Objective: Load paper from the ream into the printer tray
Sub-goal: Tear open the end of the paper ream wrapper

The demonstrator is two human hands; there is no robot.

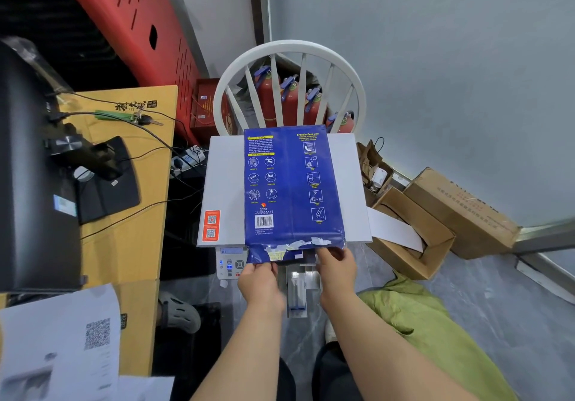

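Observation:
A blue-wrapped paper ream (pixel 291 185) lies flat on top of the white printer (pixel 222 195), its torn near end hanging over the printer's front edge. My left hand (pixel 259 285) pinches the torn blue wrapper flap at the left of that end. My right hand (pixel 336 271) grips the wrapper at the right of the same end. Below the hands, the printer's tray (pixel 298 291) sticks out toward me, with a blue guide on it. The control panel (pixel 230 265) shows just left of my left hand. No loose sheets are visible in the tray.
The printer stands on a white chair (pixel 287 55) with red fire extinguishers (pixel 289 98) behind. A desk of cardboard boxes (pixel 130 238) with a monitor and cables sits left. Open cardboard boxes (pixel 413 235) lie right. A green cloth (pixel 426 319) covers the floor near my right arm.

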